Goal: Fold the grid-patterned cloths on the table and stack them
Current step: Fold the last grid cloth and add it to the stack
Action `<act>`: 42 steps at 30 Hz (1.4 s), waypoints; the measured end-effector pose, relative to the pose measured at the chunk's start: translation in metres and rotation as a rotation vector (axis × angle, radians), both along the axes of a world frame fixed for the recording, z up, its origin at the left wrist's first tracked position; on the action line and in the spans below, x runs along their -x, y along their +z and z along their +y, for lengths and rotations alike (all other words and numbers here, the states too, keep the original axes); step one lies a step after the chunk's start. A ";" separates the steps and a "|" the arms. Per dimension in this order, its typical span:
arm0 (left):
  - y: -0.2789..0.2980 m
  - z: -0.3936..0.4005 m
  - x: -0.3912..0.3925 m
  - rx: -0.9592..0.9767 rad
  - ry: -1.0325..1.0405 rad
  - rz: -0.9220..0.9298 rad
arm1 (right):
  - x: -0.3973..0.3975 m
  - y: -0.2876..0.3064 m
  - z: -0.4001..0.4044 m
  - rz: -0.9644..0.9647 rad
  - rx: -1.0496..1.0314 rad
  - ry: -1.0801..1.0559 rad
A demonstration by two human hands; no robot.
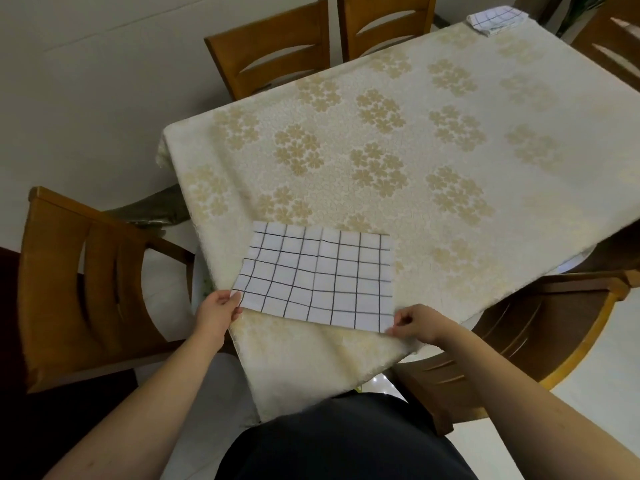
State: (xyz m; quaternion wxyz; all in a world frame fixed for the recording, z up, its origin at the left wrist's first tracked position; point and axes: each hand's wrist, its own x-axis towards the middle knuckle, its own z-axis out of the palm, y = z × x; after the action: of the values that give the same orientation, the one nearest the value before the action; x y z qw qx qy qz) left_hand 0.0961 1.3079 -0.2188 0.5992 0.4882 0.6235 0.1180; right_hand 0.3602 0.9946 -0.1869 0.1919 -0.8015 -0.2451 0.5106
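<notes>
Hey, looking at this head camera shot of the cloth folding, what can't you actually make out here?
- Far pile of grid cloths: too small and distant in the head view to count its layers.
- Near grid cloth: whether it is one layer or already folded does not show from above.
- Left hand and right hand: fingertips under the cloth's near corners are hidden by it.
- Table: its right side is cut off by the frame edge.

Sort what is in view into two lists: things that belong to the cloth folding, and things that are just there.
Part of the job:
- grid cloth lying flat at the near table edge
- left hand and right hand, each pinching a near corner of it
- folded grid cloths at the far corner

Just there:
- flowered tablecloth
- wooden chairs around the table
</notes>
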 end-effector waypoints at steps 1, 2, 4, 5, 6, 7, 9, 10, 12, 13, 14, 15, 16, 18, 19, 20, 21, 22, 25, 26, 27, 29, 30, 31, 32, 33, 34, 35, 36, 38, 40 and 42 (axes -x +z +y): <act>0.001 -0.001 0.000 -0.009 -0.027 -0.005 | -0.004 0.004 0.002 0.001 0.112 0.138; 0.002 -0.003 0.001 -0.022 -0.053 -0.003 | -0.007 0.009 0.005 0.016 0.213 0.234; 0.003 -0.004 0.001 -0.072 -0.084 0.035 | -0.013 0.018 0.015 0.018 0.347 0.305; 0.004 -0.005 0.000 -0.111 -0.094 0.074 | -0.016 0.023 0.023 -0.026 0.365 0.306; 0.005 -0.006 -0.001 -0.148 -0.089 0.111 | -0.018 0.026 0.031 -0.092 0.346 0.282; 0.005 -0.007 -0.001 -0.161 -0.069 0.125 | -0.020 0.027 0.041 -0.166 0.289 0.230; 0.005 -0.014 -0.004 -0.127 -0.017 0.074 | -0.022 0.028 0.060 -0.283 0.102 0.073; 0.007 -0.019 -0.006 -0.075 0.014 0.006 | -0.022 0.028 0.070 -0.311 0.015 0.009; 0.009 -0.032 -0.008 0.038 0.076 -0.163 | -0.020 0.029 0.091 -0.323 -0.088 -0.032; 0.011 -0.040 -0.009 0.073 0.095 -0.229 | -0.018 0.028 0.103 -0.317 -0.118 -0.034; 0.015 -0.051 -0.011 0.094 0.095 -0.271 | -0.017 0.027 0.114 -0.310 -0.140 -0.037; 0.017 -0.063 -0.013 0.115 0.089 -0.300 | -0.016 0.024 0.125 -0.303 -0.157 -0.040; 0.018 -0.076 -0.014 0.133 0.065 -0.316 | -0.015 0.021 0.136 -0.301 -0.168 -0.036; 0.019 -0.102 -0.016 0.166 -0.051 -0.314 | -0.016 0.012 0.155 -0.343 -0.162 0.019; 0.017 -0.112 -0.017 0.177 -0.138 -0.287 | -0.017 0.008 0.164 -0.388 -0.139 0.069; 0.017 -0.121 -0.019 0.172 -0.231 -0.259 | -0.019 0.004 0.171 -0.433 -0.113 0.117; 0.015 -0.126 -0.021 0.155 -0.294 -0.232 | -0.022 0.002 0.177 -0.464 -0.089 0.153; 0.013 -0.128 -0.024 0.135 -0.341 -0.205 | -0.024 0.001 0.183 -0.485 -0.060 0.178; 0.013 -0.126 -0.033 0.094 -0.382 -0.145 | -0.031 -0.003 0.196 -0.532 0.018 0.197; 0.013 -0.122 -0.033 0.082 -0.370 -0.133 | -0.033 -0.004 0.199 -0.538 0.037 0.184; 0.013 -0.116 -0.033 0.067 -0.350 -0.124 | -0.035 -0.005 0.201 -0.524 0.065 0.162; 0.013 -0.103 -0.030 0.038 -0.323 -0.097 | -0.035 -0.005 0.203 -0.450 0.122 0.107; 0.011 -0.094 -0.029 0.027 -0.298 -0.083 | -0.034 -0.004 0.201 -0.422 0.140 0.088; 0.011 -0.085 -0.028 0.011 -0.266 -0.068 | -0.032 -0.004 0.198 -0.417 0.152 0.080; 0.010 -0.075 -0.027 -0.009 -0.236 -0.049 | -0.030 -0.004 0.195 -0.422 0.162 0.083; 0.010 -0.066 -0.028 -0.027 -0.205 -0.039 | -0.028 -0.005 0.191 -0.417 0.171 0.093; 0.010 -0.058 -0.028 -0.049 -0.175 -0.036 | -0.025 -0.006 0.188 -0.405 0.176 0.100; 0.012 -0.050 -0.029 -0.076 -0.150 -0.038 | -0.022 -0.006 0.183 -0.388 0.169 0.101; 0.014 -0.043 -0.030 -0.097 -0.131 -0.039 | -0.020 -0.007 0.180 -0.367 0.141 0.094; 0.017 -0.031 -0.031 -0.108 -0.113 -0.054 | -0.015 -0.007 0.173 -0.322 0.032 0.059; 0.017 -0.022 -0.031 -0.111 -0.137 -0.067 | -0.010 -0.007 0.167 -0.263 -0.083 -0.010; 0.018 -0.017 -0.032 -0.109 -0.173 -0.076 | -0.004 -0.006 0.160 -0.158 -0.183 -0.137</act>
State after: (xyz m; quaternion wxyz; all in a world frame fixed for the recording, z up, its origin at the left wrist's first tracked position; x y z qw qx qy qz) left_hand 0.1281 1.2911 -0.2007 0.6030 0.5671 0.5485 0.1182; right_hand 0.3642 1.1545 -0.1926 0.2787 -0.8332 -0.2495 0.4071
